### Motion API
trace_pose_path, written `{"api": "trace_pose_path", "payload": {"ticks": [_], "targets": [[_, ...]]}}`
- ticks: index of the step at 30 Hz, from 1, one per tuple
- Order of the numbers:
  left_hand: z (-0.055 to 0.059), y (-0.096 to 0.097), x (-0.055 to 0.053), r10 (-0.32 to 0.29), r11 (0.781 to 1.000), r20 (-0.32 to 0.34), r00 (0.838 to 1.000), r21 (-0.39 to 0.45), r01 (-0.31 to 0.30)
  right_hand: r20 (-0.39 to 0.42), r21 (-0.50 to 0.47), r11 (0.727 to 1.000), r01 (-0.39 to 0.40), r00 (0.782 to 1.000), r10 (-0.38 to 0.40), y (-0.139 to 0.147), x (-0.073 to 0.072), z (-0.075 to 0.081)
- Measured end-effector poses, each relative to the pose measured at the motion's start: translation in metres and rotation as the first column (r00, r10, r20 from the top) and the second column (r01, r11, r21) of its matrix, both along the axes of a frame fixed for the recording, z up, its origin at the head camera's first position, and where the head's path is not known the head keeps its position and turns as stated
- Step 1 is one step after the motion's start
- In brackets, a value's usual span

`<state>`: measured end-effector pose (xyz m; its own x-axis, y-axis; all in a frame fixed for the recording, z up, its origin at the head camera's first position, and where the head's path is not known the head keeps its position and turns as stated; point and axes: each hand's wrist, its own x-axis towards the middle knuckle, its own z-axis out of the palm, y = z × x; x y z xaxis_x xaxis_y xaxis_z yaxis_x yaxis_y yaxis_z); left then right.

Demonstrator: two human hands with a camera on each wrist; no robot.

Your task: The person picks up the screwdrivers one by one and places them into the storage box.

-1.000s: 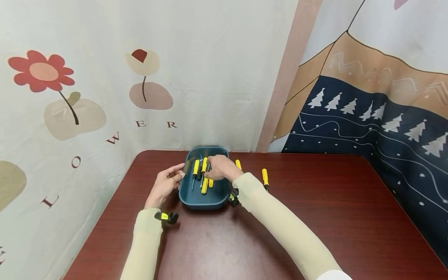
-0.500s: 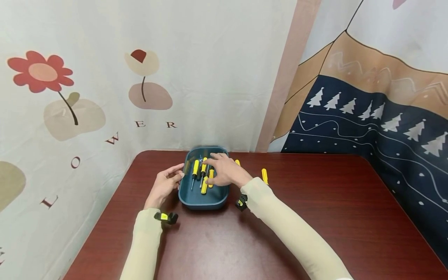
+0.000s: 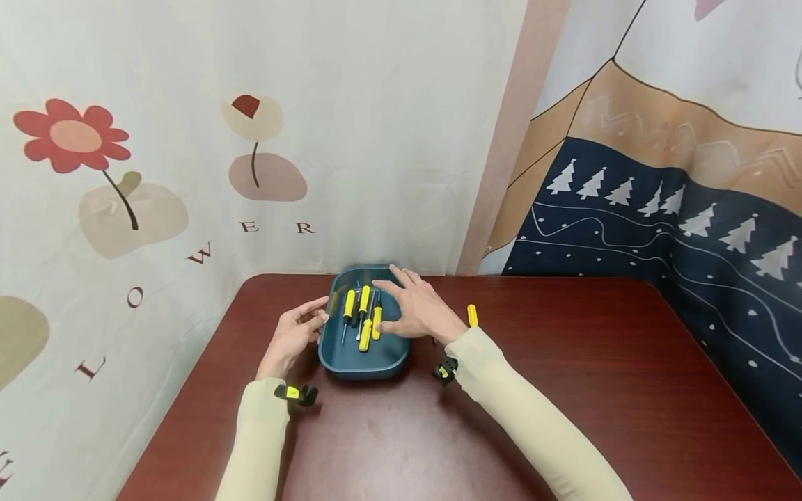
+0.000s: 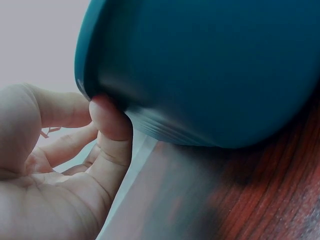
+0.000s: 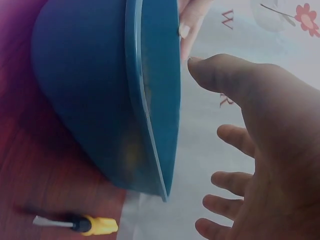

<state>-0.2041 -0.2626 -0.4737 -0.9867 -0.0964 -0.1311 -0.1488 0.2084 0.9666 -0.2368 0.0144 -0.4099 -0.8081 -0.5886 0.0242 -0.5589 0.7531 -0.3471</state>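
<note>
A dark blue plastic box (image 3: pixel 363 367) stands near the table's back edge, with several yellow-and-black screwdrivers (image 3: pixel 365 335) lying in it. My left hand (image 3: pixel 291 339) holds the box's left side; in the left wrist view its thumb (image 4: pixel 112 120) presses just under the rim and the forefinger sits behind. Over the box's right rim hovers my right hand (image 3: pixel 422 309), fingers spread and nothing between them. Beside the box, a flat-tipped screwdriver (image 5: pixel 100 225) lies on the table in the right wrist view. Another yellow handle (image 3: pixel 473 316) shows beyond my right wrist, its shaft hidden by the sleeve.
The reddish-brown wooden table (image 3: pixel 564 362) extends to the right and toward me. A printed curtain (image 3: pixel 388 139) hangs right behind its back edge, with a dark blue tree-pattern section (image 3: pixel 601 236) on the right. Each wrist wears a small black camera (image 3: pixel 445 371).
My right hand has pulled back from among the screwdrivers toward the right, its fingers spreading, and uncovers more of them. The left hand keeps its place on the box.
</note>
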Motion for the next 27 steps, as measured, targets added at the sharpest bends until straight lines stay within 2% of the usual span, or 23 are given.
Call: {"api": "trace_pose_path", "payload": {"ticks": [16,27], "targets": [[-0.002,-0.005,-0.006,0.002,1.000,-0.004,1.000,0.014,-0.002,0.054,-0.116,0.983,0.139,0.990,-0.133,0.035,-0.005,-0.005],[-0.006,-0.002,-0.011,0.008,1.000,-0.010,1.000,0.029,-0.007,0.119,-0.183,0.954,0.238,0.969,-0.218,0.066,-0.008,-0.009]]}}
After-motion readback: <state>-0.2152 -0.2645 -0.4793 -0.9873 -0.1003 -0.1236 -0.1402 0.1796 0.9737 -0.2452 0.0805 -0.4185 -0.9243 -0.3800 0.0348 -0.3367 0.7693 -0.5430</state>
